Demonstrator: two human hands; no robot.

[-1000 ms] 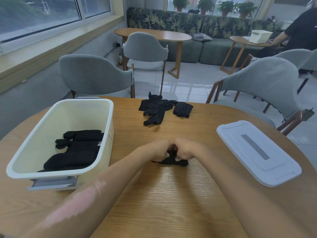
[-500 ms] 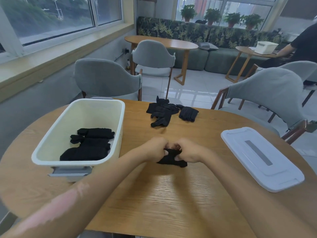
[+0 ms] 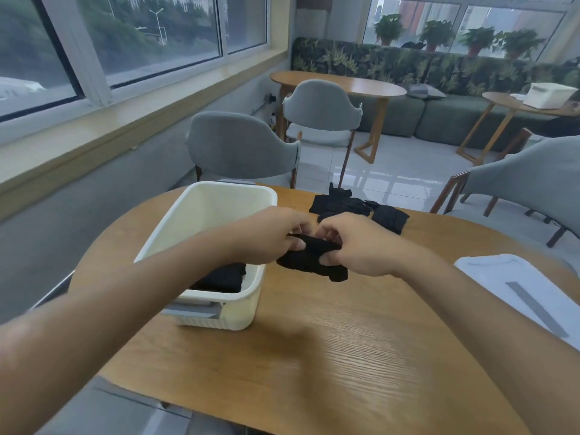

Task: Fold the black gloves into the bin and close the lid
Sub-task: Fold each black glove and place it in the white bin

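Both hands hold a folded black glove (image 3: 312, 257) in the air, just right of the cream bin (image 3: 207, 211). My left hand (image 3: 270, 233) pinches its left end above the bin's right rim, and my right hand (image 3: 357, 246) pinches its right end. Folded black gloves (image 3: 222, 277) lie in the bin's near end, partly hidden by my left forearm. A pile of loose black gloves (image 3: 361, 208) rests on the wooden table's (image 3: 329, 356) far side. The white lid (image 3: 533, 296) lies flat at the right, cut off by the frame edge.
A grey chair (image 3: 241, 146) stands just behind the bin, and another grey chair (image 3: 530, 177) at the table's far right. A second wooden table (image 3: 339, 84), a third chair and a sofa stand further back. A window sill runs along the left wall.
Both hands have lifted the folded glove off the table and carried it left, up to the bin's right rim. The view has swung left and upward.
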